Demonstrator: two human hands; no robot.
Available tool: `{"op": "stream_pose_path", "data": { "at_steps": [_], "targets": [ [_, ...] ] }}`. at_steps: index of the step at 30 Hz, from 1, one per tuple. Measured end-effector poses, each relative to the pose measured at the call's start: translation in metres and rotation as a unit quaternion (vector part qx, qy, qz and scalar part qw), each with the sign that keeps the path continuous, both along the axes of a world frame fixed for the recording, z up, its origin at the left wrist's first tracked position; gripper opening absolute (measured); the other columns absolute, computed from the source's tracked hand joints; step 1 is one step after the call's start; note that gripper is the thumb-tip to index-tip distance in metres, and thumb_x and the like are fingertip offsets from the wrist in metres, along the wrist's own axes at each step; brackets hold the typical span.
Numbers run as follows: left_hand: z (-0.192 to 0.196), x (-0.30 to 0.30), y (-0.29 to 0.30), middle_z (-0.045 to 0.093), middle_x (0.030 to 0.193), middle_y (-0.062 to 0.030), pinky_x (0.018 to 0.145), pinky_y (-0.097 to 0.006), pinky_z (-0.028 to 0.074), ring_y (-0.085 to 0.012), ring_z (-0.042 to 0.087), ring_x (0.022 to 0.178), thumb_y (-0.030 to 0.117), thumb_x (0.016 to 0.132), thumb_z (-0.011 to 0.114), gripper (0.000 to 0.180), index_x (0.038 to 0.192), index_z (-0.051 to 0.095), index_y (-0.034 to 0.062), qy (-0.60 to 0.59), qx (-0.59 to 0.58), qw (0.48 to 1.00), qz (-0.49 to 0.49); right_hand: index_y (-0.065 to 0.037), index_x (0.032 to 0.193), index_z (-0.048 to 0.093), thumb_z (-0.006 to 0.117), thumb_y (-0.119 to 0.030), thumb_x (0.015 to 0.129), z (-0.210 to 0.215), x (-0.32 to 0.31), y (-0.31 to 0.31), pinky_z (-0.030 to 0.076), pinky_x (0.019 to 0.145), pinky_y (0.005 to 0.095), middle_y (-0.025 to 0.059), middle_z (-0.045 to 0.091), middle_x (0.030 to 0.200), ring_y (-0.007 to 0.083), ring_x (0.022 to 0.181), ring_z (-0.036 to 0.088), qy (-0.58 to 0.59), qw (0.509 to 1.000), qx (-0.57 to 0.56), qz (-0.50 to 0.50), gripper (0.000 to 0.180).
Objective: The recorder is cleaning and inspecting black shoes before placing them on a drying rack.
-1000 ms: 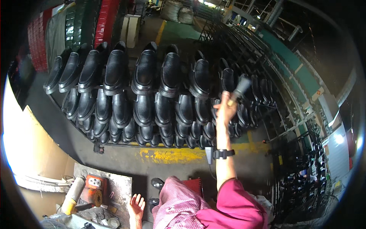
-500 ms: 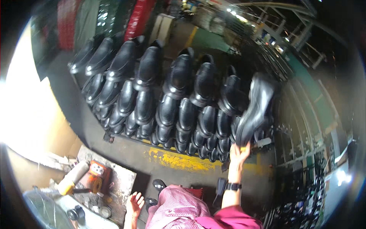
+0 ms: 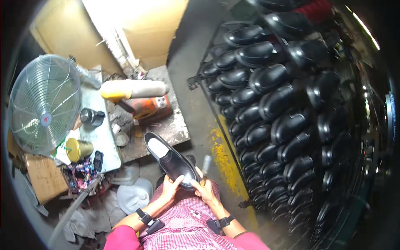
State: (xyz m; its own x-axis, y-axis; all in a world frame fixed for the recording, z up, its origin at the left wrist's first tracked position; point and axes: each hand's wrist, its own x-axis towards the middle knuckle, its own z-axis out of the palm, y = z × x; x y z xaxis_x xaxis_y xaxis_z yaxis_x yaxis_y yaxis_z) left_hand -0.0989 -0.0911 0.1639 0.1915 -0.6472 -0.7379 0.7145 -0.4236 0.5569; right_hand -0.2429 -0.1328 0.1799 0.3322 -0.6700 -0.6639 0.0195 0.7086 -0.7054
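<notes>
Gripping a shoe [image 3: 174, 163] by the toe, over the lap [image 3: 183, 205], with left hand [image 3: 171, 188] and right hand [image 3: 203, 191], plus a tool [image 3: 206, 162] in the right. Probably light, stiff-soled, slick and scuffable up top; safest to grab by the sole edges imo.

Stained bench [image 3: 177, 125], under orange box [image 3: 154, 109]: we list orange box itself, small grey tin [image 3: 121, 139] lower left of it. Pale tabletop [image 3: 109, 154], left of orange box: we log dark mug [image 3: 91, 117]. Dark rack [image 3: 226, 141], right of orange box: we enter rows of black shoes [image 3: 287, 128]. Floor [image 3: 194, 114], beside rack, right of orange box: yellow painted strip [image 3: 221, 162].
</notes>
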Motion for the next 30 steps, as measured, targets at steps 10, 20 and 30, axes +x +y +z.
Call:
{"op": "stream_pose_path", "data": {
  "at_steps": [10,20,30],
  "targets": [
    [-0.072,0.045,0.082,0.057,0.090,-0.0092,0.064,-0.029,0.054,-0.0193,0.061,0.079,0.006,0.076,0.061,0.033,0.102,0.042,0.0009,-0.002,0.140,0.983,0.118,-0.010,0.106,0.040,0.046,-0.017,0.080,-0.214,0.088,-0.097,0.042,0.076,0.0435,0.0168,0.054,0.099,0.0356,0.092,0.052,0.327,0.792,-0.293,0.423,0.028],
    [-0.098,0.040,0.075,0.055,0.095,-0.0081,0.083,-0.027,0.041,-0.0152,0.053,0.090,0.004,0.074,0.062,0.045,0.112,0.038,-0.0022,-0.077,0.112,0.982,0.132,-0.006,0.115,0.047,0.060,-0.030,0.074,-0.286,0.223,-0.120,0.040,0.083,0.0407,0.0202,0.055,0.104,0.0363,0.097,0.051,0.305,0.769,-0.370,0.422,0.050],
    [-0.120,0.045,0.030,0.055,0.098,-0.0128,0.079,-0.030,0.044,-0.0196,0.054,0.091,0.016,0.069,0.071,0.056,0.110,0.039,-0.0042,-0.166,0.092,0.982,-0.004,-0.008,0.128,0.034,0.046,-0.039,0.086,-0.147,0.060,-0.029,0.047,0.075,0.0267,0.0032,0.051,0.113,0.0116,0.090,0.055,-0.025,0.961,0.256,0.098,0.053]
  ]
}}
